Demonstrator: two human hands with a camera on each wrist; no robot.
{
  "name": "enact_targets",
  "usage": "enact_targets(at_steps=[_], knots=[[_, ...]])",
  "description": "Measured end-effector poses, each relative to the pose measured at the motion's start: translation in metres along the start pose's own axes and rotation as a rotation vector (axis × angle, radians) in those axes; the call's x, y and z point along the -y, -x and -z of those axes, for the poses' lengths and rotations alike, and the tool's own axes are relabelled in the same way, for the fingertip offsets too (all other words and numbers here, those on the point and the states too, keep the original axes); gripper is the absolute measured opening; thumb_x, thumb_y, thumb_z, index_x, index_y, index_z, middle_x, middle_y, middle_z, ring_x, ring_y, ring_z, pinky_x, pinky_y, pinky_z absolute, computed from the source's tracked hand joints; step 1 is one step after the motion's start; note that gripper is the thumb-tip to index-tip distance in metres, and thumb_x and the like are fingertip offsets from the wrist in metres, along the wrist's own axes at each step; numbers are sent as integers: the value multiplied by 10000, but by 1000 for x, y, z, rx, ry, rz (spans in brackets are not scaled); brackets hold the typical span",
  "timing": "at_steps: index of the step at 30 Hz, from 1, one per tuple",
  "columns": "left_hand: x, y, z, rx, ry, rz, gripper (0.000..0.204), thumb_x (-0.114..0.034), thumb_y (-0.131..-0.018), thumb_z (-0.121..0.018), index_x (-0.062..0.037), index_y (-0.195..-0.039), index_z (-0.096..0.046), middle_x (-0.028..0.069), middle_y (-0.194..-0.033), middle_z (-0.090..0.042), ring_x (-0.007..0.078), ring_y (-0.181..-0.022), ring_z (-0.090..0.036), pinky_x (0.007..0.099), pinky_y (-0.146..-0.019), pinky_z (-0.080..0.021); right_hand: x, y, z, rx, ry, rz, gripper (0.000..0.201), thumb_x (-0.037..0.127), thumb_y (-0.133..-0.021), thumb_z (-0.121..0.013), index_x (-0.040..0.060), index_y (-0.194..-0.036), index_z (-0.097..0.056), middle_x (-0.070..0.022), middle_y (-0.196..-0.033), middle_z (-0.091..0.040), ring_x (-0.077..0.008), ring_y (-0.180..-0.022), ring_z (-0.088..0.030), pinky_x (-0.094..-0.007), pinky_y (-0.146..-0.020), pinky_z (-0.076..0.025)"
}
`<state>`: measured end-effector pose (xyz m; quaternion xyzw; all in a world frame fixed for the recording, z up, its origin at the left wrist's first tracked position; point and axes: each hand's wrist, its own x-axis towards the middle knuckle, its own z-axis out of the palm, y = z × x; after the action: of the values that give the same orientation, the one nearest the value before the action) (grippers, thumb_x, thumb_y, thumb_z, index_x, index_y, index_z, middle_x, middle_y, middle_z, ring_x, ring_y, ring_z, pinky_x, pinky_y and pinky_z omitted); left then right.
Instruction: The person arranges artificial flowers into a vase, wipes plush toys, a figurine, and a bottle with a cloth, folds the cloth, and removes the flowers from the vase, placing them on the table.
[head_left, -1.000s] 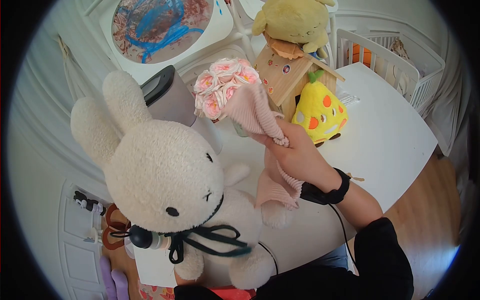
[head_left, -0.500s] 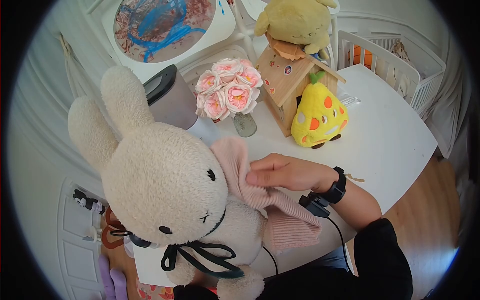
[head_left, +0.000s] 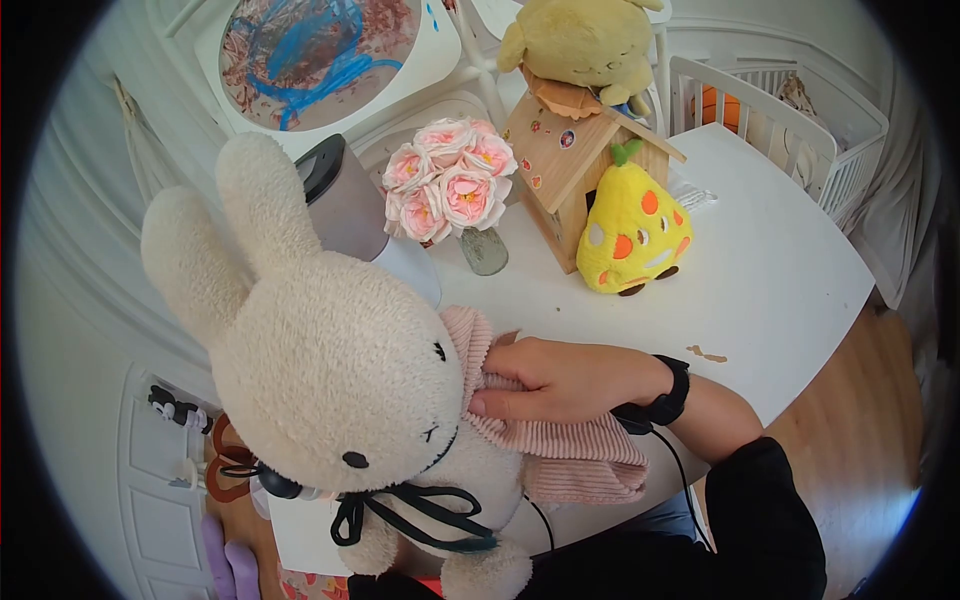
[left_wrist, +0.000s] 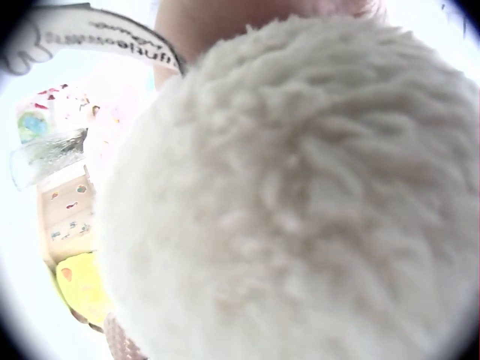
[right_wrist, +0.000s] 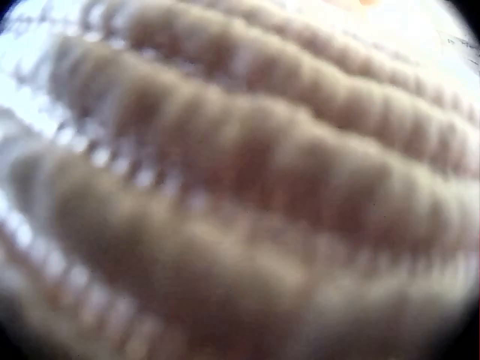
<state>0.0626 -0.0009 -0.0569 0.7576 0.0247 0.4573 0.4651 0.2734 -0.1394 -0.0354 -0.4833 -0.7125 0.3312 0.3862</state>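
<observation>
A white plush rabbit (head_left: 335, 365) with a dark green ribbon bow (head_left: 415, 510) at its neck leans at the table's near edge. My right hand (head_left: 575, 380) pinches a pink ribbed doll garment (head_left: 585, 455) between thumb and fingers, close beside the rabbit's neck and shoulder. The garment drapes over the rabbit's far arm and side. In the right wrist view, blurred ribbed cloth (right_wrist: 255, 165) fills the frame. My left hand (left_wrist: 225, 30) shows only as a strip of skin behind a round fluffy part of the rabbit (left_wrist: 292, 195); its fingers are hidden while it holds the rabbit up.
On the white table (head_left: 770, 300) stand a vase of pink flowers (head_left: 450, 185), a grey cylindrical appliance (head_left: 345, 205), a wooden house (head_left: 560, 150) and a yellow plush toy (head_left: 637, 235). A pale yellow plush (head_left: 580, 45) sits atop the house. A cable (head_left: 680, 480) trails from my right wrist.
My right hand has come down and left with the pink garment, from up near the flowers to the rabbit's neck and side. The rabbit's head has tilted and shifted slightly right.
</observation>
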Motion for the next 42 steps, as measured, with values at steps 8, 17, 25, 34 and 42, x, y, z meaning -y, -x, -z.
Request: enact_targets(at_steps=[8, 17, 25, 34, 42], knots=[[-2, -6, -6, -60, -5, -48, 880, -329, -899, -712, -74, -1570, -204, 137, -1503, -445, 280, -1353, -485, 437, -1126, -411, -10, 7, 20, 106, -118, -143, 589, 488, -1067, -428, -69, -979, -597, -147, -813, -618, -212, -744, -555, -355, -731, -470], [-4, -9, -2, -159, -20, -108, 869, -338, -910, -702, -79, -1572, -201, 138, -1512, -436, 287, -1361, -479, 443, -1133, -407, -17, -1, 12, -127, -230, 95, 536, 451, -1045, -514, -23, -1283, -586, -160, -1165, -646, -231, -1076, -588, -353, -961, -451], [-7, -9, 2, -245, -46, -152, 860, -346, -920, -693, -85, -1574, -200, 138, -1519, -429, 293, -1367, -473, 449, -1139, -403, -22, -21, -22, -477, -516, 62, 276, 213, -976, -669, -15, -1131, -654, -98, -976, -685, -199, -916, -623, -324, -843, -492], [-6, -12, 1, -318, -61, -201, 849, -355, -932, -683, -90, -1576, -197, 139, -1527, -420, 300, -1374, -467, 456, -1145, -399, -36, -22, -15, -820, -39, 180, 259, 223, -1005, -616, -30, -962, -653, -181, -771, -647, -296, -650, -597, -380, -639, -476], [-11, -14, -3, -378, -71, -244, 839, -363, -942, -674, -96, -1577, -195, 140, -1535, -412, 307, -1380, -461, 462, -1151, -396, -29, -12, 8, -945, -243, 35, 383, 301, -1054, -542, -33, -911, -661, -40, -703, -603, -104, -631, -526, -293, -593, -452]])
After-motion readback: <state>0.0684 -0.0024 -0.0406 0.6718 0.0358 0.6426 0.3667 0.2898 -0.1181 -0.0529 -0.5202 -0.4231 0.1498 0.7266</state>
